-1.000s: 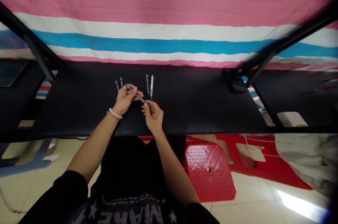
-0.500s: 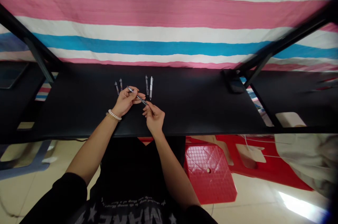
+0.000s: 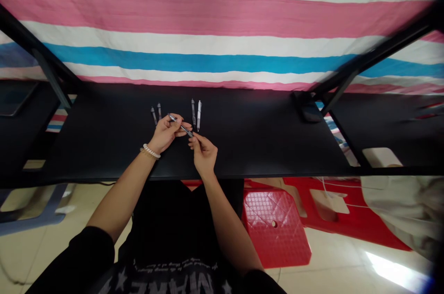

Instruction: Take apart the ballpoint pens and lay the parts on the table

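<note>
A slim dark pen [image 3: 185, 130] slants between my two hands above the black table. My left hand [image 3: 166, 132] pinches its upper part between thumb and fingers, the other fingers loosely bent. At the lower right end, my right hand [image 3: 204, 153] is closed on the pen with thumb and fingertips, which hide its tip. Just beyond my hands lie a dark pen [image 3: 193, 112] and a white pen [image 3: 199, 114], side by side. Left of them, two more dark pens [image 3: 153, 115] lie partly behind my left hand.
The black table [image 3: 263, 137] has a dark object [image 3: 307, 108] at its right rear, by the slanted frame bar. A striped cloth [image 3: 222, 16] hangs behind. A red plastic stool [image 3: 275, 229] stands below the table's front edge, right of my body.
Both hands have shifted very slightly to the right with the pen between them. The pens lying on the table stay in place.
</note>
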Available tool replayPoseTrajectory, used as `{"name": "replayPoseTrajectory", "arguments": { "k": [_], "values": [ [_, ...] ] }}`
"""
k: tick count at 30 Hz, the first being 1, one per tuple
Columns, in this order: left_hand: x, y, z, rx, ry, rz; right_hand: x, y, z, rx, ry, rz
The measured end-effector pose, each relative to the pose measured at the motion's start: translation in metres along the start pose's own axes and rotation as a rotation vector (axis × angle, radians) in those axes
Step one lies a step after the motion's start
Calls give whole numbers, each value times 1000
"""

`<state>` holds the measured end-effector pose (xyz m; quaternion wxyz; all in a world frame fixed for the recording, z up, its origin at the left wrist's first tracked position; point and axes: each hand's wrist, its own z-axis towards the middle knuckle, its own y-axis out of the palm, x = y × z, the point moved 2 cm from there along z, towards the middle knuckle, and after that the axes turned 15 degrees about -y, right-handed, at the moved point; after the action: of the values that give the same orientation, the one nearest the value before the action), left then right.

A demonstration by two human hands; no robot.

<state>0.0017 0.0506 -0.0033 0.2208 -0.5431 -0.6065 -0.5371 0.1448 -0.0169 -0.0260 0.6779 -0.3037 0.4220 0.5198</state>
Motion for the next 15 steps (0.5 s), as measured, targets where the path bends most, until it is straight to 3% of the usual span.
{"name": "replayPoseTrajectory", "arguments": {
  "k": [4, 10, 15],
  "values": [
    [0, 0, 0, 8, 2, -3, -6, -3, 3, 13, -113, -65],
    [0, -1, 0, 5, 6, 3, 2, 1, -1, 8, 67, 52],
    [-1, -2, 1, 13, 1, -1, -4, -1, 1, 23, -97, 2]
  ]
}}
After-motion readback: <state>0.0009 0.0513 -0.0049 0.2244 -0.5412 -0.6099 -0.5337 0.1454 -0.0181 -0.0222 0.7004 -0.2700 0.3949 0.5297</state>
